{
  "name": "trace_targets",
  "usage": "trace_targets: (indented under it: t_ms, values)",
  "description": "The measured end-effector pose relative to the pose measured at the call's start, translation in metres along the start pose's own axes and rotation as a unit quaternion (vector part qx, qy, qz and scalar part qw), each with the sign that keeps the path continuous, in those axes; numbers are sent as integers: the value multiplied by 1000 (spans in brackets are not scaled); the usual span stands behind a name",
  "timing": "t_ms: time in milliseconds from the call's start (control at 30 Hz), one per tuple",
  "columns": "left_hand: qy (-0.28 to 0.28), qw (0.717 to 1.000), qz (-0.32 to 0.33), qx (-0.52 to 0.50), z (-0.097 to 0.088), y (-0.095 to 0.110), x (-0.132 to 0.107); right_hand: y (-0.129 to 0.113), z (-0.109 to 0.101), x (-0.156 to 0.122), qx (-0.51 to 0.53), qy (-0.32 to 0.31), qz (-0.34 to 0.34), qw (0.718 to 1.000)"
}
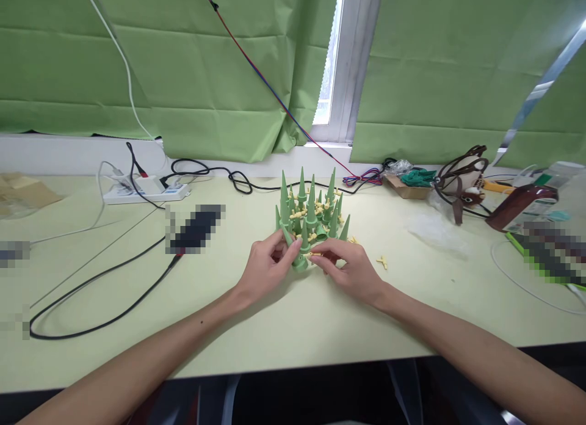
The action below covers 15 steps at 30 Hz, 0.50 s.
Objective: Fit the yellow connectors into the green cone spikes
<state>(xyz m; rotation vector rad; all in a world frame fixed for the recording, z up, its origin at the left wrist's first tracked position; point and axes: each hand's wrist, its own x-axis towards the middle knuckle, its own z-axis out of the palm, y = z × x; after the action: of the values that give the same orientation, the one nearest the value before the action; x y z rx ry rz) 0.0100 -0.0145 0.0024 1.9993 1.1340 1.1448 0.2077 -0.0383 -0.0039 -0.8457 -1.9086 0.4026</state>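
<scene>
My left hand [270, 260] is closed around a green plastic cone [300, 263] at the front of a cluster, its pointed tip showing above the thumb. In my right hand [345, 266], thumb and index finger pinch a small yellow connector [314, 254], held against or just beside that cone's lower part. Behind both hands stands a group of upright green cones [312, 204], with yellow branched pieces [298, 214] between them. One green piece [322, 232] in the cluster lies with its round opening showing. A loose yellow connector [382, 262] rests right of my right hand.
A blurred-out dark device [196, 229] with a black cable [105, 333] lies to the left, before a white power strip [146, 192]. Toward the right are a clear plastic bag [434, 232], a cardboard box [407, 187], and a brown bottle [522, 208]. Green curtains hang behind the table.
</scene>
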Motion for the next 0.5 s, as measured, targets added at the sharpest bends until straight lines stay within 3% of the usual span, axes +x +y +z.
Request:
trace_targets:
  t_ms: [500]
  values:
    - [-6, 1000, 19, -3, 1, 0, -2, 1, 3, 0, -5, -16, -26, 1000]
